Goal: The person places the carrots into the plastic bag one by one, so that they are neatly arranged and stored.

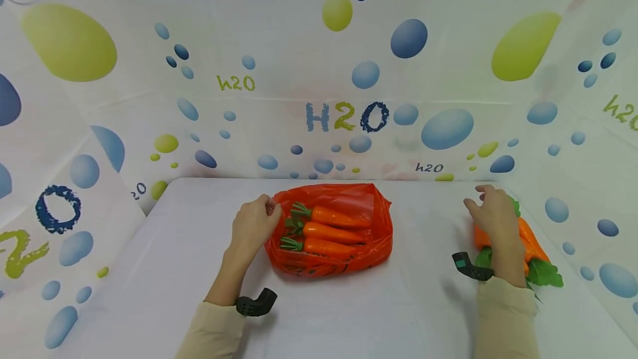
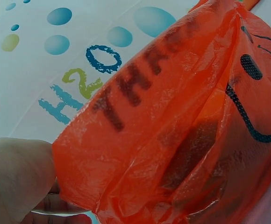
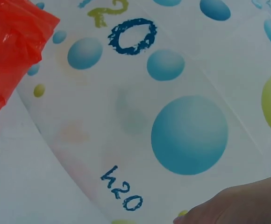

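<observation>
A red plastic bag (image 1: 379,245) lies in the middle of the table with its mouth spread. Inside are three orange carrots (image 1: 333,232) with short green tops. My left hand (image 1: 253,223) pinches the bag's left edge between thumb and fingers; in the left wrist view the bag's printed film (image 2: 173,93) stretches away from that hand. Over at the right, my right hand (image 1: 498,220) hovers above more orange carrots (image 1: 532,241) with green leaves, its fingers loosely bent and nothing seen between them. The hand and forearm partly hide those carrots.
White cloth covers the table (image 1: 423,314). Behind and at the sides hangs a white curtain (image 1: 279,32) printed with blue and green drops. Each wrist carries a black camera band, such as the left wrist camera (image 1: 256,302).
</observation>
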Motion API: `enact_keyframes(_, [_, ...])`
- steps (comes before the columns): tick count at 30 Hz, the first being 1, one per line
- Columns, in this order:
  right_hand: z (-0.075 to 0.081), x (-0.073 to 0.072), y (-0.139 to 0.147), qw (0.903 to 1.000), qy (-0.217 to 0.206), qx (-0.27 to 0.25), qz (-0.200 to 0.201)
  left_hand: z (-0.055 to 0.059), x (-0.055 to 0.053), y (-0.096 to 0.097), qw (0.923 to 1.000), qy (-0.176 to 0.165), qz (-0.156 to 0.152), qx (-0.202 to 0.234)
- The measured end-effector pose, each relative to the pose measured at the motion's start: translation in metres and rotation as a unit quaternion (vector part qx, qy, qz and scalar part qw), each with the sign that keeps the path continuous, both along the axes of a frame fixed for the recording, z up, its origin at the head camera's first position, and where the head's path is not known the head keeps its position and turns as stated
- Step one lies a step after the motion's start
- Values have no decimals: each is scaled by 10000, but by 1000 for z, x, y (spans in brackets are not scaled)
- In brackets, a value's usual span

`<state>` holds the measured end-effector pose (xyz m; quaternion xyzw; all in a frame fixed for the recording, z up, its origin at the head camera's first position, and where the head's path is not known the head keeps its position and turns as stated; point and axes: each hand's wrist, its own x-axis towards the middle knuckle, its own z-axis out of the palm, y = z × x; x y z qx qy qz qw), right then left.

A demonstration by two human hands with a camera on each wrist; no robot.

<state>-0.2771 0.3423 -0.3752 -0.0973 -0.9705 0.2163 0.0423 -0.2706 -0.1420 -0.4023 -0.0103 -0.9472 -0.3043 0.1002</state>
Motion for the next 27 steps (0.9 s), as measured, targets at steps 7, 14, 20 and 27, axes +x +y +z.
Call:
enact_keyframes(7, [-4,0,6,9963,-775,28,-359,0,0,1,10000,41,-19,9])
enact_keyframes(14, [-9,-1,11,9873,-1504,9,-504,-1,0,2,10000,45,-36,4])
enact_keyframes(20, [-12,-4,13,9838,-1767,-56,-313,-3,0,2,10000,42,-45,-7])
enact_keyframes(27, [-16,-5,16,9843,-1745,28,-259,-4,-1,3,10000,69,-43,-13])
